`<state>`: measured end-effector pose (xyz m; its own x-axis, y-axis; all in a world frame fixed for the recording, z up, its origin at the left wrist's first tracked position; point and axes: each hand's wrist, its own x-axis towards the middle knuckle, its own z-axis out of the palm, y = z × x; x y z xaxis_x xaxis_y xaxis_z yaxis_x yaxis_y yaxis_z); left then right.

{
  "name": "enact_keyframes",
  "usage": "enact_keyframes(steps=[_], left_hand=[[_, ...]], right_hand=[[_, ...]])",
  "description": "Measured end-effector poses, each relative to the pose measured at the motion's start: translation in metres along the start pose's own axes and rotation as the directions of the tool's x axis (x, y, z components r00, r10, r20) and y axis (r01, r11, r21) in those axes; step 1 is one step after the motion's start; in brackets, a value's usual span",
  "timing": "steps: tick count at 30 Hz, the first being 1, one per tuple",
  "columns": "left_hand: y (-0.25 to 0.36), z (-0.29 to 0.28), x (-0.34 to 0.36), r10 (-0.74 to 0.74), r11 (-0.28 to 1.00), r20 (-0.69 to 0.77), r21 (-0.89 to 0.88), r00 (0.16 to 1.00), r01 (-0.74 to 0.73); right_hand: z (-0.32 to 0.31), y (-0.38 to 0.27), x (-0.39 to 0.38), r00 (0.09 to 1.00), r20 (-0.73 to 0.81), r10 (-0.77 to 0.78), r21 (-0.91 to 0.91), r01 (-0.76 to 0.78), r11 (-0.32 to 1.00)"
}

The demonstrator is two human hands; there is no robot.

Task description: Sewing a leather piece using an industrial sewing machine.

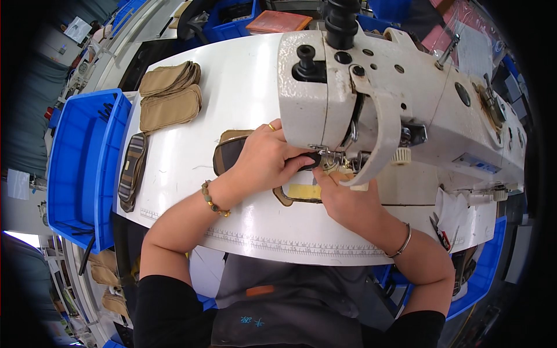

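Note:
A small pouch of dark and tan fabric point(225, 158) lies partly under my left hand point(262, 155). Thumb and fingers of that hand pinch its black edge point(312, 160) beside the presser foot point(333, 158) of a white sewing machine point(313, 110). My right hand point(351, 200) is at the near side of the foot, its index fingertip against the same edge and its other fingers partly hidden by the machine head. A yellow patch point(304, 191) and a tan-edged part show between my hands. How far the fabric runs under the foot is hidden.
Two stacks of tan fabric pieces point(169, 109) lie at the far left of the white table point(243, 64). Striped pouches point(133, 171) sit near a blue bin point(78, 168) on the left. Scissors point(441, 233) and white cloth point(451, 211) lie right. A printed ruler point(290, 246) follows the near edge.

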<state>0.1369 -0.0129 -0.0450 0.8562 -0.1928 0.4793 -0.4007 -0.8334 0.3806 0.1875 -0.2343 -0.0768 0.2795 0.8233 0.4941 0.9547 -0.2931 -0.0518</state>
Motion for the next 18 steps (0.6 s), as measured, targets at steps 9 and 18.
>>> enact_keyframes(steps=[9, 18], left_hand=[[0.0046, -0.0035, 0.0004, 0.004, 1.000, 0.013, 0.029, 1.000, -0.004], [0.0111, -0.0048, 0.0027, -0.060, 0.997, 0.044, 0.055, 0.997, 0.057]], right_hand=[[-0.0010, 0.0046, -0.0031, 0.996, -0.081, 0.036, 0.077, -0.030, 0.997], [-0.0007, -0.0007, -0.0057, 0.975, 0.224, -0.005, -0.146, 0.038, 0.989]])
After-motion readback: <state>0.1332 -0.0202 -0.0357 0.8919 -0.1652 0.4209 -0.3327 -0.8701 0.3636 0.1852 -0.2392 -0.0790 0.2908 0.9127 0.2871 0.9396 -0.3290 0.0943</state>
